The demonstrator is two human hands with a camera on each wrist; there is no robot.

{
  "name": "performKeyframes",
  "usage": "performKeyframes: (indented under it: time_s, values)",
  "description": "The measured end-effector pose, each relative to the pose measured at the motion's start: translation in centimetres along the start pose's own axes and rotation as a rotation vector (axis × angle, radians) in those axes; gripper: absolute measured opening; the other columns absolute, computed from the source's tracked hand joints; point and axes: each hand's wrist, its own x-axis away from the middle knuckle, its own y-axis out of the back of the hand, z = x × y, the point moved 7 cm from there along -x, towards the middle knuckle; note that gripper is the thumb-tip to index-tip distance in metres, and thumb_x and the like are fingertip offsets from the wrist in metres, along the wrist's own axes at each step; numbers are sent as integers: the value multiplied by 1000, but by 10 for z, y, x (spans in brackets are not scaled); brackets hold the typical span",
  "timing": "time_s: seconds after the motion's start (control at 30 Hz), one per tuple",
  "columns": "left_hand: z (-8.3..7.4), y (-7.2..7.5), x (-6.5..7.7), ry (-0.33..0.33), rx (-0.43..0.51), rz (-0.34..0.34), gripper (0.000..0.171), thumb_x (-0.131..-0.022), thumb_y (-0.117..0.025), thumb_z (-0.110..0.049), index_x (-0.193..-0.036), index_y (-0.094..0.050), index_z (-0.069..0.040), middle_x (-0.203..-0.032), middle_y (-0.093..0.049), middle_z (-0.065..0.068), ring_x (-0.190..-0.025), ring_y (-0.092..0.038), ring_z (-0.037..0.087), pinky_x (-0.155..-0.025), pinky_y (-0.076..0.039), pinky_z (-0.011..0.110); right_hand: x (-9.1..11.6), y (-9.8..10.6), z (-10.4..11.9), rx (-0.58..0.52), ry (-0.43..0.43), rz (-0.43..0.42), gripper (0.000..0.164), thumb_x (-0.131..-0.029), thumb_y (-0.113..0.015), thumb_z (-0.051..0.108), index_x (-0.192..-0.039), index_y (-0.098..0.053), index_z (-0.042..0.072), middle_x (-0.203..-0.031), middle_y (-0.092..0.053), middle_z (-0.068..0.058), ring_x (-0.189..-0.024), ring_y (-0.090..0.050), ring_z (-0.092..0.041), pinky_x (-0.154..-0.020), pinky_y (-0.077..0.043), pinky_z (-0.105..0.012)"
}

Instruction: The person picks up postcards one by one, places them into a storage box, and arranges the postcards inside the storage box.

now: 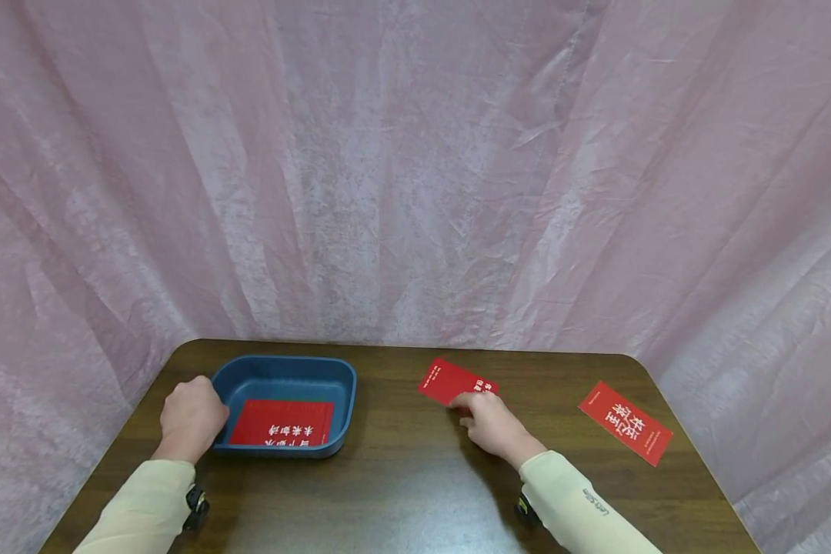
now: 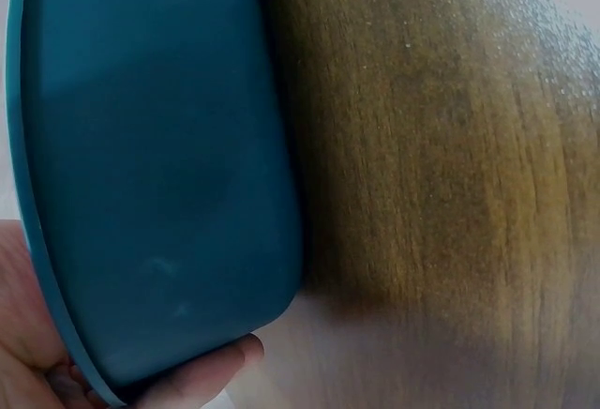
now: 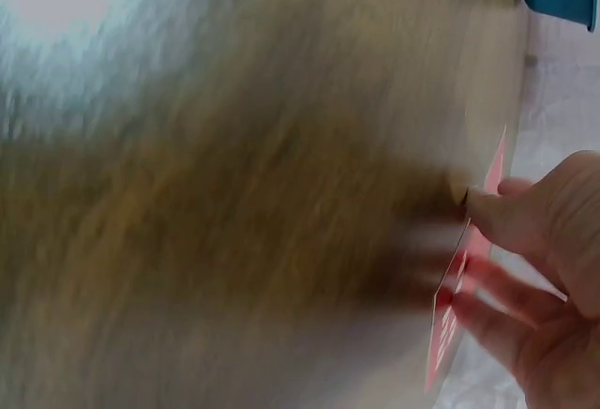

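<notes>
My left hand [image 1: 192,414] grips the left side of a blue plastic tray [image 1: 349,412]; in the left wrist view its thumb and fingers [image 2: 211,369] wrap the rim at one corner. Inside the tray lies a red envelope [image 1: 259,419] with white characters. Right of the tray, my right hand [image 1: 492,425] is at a second red envelope [image 1: 450,378] near the table's back. The right wrist view shows thumb and fingers [image 3: 497,334] pinching this envelope [image 3: 441,339] at its near edge, where it bends slightly. Part of its lettering is hidden under the hand.
A third red envelope [image 1: 626,423] with white lettering lies slanted near the right edge of the brown wooden table [image 1: 388,492]. Behind the table hangs a pink curtain [image 1: 415,192], close along its back edge and both sides.
</notes>
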Motion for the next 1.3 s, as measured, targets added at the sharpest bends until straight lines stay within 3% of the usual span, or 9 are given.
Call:
performKeyframes:
  time_s: [0.17,0.3,0.43,0.57,0.67,0.83,1.07,1.3]
  values:
    - [-1,0,1,1,0,0,19,-81,-55,-14,-73,-54,4,-62,-50,13,-52,-49,25,-43,-45,39,-1,3,-10,-106,11,52,35,-76,-62,-4,-105,-67,16,-98,-63,7,-88,-56,-11,-75,-45,-27]
    - [-1,-1,1,6,-1,4,20,-81,-55,-14,-74,-54,5,-63,-51,13,-52,-49,25,-43,-45,38,-4,17,-26,-158,-68,-28,31,-76,-70,5,-106,-67,12,-99,-64,2,-89,-58,-16,-76,-46,-31]
    - [1,-1,2,12,0,5,20,-81,-55,-14,-74,-54,4,-63,-51,13,-52,-49,25,-43,-44,38,-6,33,-45,-38,-211,-116,55,-72,-78,29,-119,-61,7,-117,-59,-8,-110,-52,-28,-90,-40,-42]
    - [2,-1,2,13,3,7,20,-81,-55,-15,-73,-54,3,-63,-51,12,-52,-49,25,-43,-44,38,-7,34,-60,77,-347,-60,87,-67,-76,51,-134,-47,3,-132,-45,-17,-122,-38,-37,-93,-33,-55]
    - [3,-2,2,13,7,11,20,-82,-55,-15,-73,-54,3,-62,-50,12,-52,-49,25,-43,-44,37,-7,30,-69,126,-427,0,95,-62,-75,61,-135,-45,8,-130,-44,-16,-116,-40,-35,-86,-36,-55]
    - [2,-3,2,16,3,5,19,-81,-55,-15,-72,-54,2,-63,-50,12,-53,-49,26,-43,-44,38,-8,24,-79,163,-496,61,94,-53,-78,62,-128,-52,11,-117,-47,-12,-105,-43,-31,-79,-38,-51]
    - [0,-1,2,28,1,4,20,-80,-57,-15,-74,-54,4,-63,-50,13,-53,-49,26,-43,-44,38,-13,24,-80,42,-553,67,83,-50,-85,48,-114,-53,7,-105,-49,-11,-96,-47,-28,-79,-42,-44]
    - [0,1,0,29,-3,-2,20,-80,-58,-15,-75,-54,4,-64,-51,14,-53,-49,26,-44,-45,39,-19,21,-80,13,-555,59,72,-47,-88,41,-101,-56,8,-96,-49,-8,-86,-49,-24,-76,-42,-37]
